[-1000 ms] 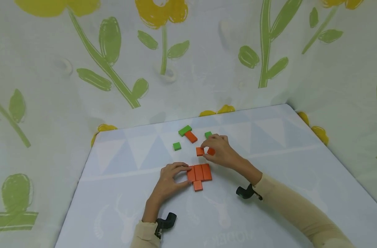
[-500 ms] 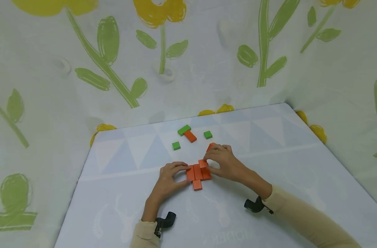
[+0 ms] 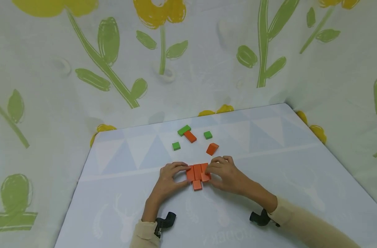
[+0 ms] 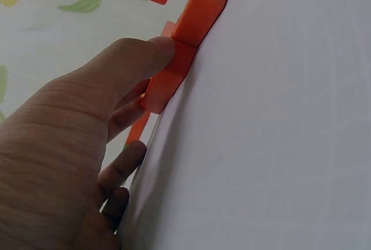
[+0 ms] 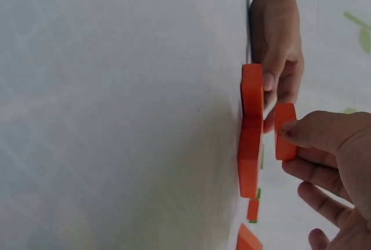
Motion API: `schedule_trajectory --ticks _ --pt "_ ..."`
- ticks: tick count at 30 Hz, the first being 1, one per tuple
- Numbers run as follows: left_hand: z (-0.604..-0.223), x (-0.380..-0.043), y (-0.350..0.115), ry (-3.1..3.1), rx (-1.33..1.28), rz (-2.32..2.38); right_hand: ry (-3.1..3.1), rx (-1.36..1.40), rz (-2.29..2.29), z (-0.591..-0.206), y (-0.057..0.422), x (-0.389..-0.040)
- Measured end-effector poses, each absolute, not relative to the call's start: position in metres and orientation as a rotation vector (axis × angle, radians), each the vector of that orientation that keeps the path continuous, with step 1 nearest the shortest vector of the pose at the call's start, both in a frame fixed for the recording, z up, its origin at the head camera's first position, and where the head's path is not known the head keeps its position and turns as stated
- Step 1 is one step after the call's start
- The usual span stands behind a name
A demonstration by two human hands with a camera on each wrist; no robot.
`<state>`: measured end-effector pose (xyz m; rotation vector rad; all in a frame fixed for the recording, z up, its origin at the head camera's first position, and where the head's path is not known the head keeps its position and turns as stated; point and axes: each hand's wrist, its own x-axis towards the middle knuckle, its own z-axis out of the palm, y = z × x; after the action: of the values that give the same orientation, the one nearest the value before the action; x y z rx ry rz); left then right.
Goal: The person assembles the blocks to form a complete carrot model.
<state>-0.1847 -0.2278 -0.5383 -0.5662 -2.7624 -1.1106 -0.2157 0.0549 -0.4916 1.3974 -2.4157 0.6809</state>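
R fingers point(image 5: 316, 174) pinching orange blk point(image 5: 286, 115), above row point(image 3: 197, 171)

Flowered cloth point(image 3: 207, 79) behind pale table point(image 3: 114, 193)

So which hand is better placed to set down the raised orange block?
Probably the right hand: it pinches the small orange block, raised over the orange row. The left hand is occupied, pinching the row's leftmost block.
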Motion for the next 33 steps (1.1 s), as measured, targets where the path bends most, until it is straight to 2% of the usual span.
schedule_trajectory --ticks 33 --pt "-0.537 -0.186 -0.227 -2.764 -0.556 -1.120 -2.406 1.516 0.592 -0.510 0.054 -0.209"
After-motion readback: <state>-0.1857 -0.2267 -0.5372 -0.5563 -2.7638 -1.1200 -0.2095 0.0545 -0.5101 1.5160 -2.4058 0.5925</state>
